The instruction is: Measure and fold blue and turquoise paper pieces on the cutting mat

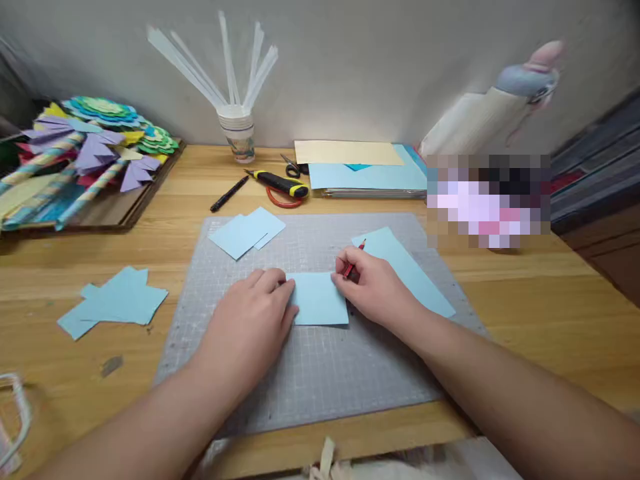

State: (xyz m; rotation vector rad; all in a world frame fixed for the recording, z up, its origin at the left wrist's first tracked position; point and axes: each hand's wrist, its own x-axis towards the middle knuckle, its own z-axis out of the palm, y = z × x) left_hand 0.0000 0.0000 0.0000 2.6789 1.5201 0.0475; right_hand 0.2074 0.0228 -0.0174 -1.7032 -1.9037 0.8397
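**Blue paper pinned flat on the cutting mat**

Nearest, at the bench's front edge, a pale frayed scrap (325,461), only partly in view. Above it, two bare forearms reaching in from the bottom corners across a grey gridded cutting mat (310,380) on the wooden bench (530,300).

Mid-mat, a blue paper rectangle (320,301) lying flat between both hands. Left hand (253,320) palm down, fingers loosely spread and gripping nothing, fingertips pressing on the rectangle's left edge. Right hand (373,287) closed around a red pencil (353,264), tip pointing up and away, fingers touching the rectangle's right edge.

Just right of that hand, a long blue strip (407,267) lying slantwise on the mat. Towards the mat's far left corner, a few overlapping blue pieces (245,232). Off the mat to the left, a loose pile of blue offcuts (117,303) on the bare wood.

Farther back, a black pen (229,194), then a yellow-and-black utility knife (277,182) lying over a red loop (281,201), with small scissors (294,167) beside. To the right, a stack of cream and blue sheets (360,167). At the wall, a cup (239,133) holding white strips, and far left, a tray of coloured paper flowers (95,150).
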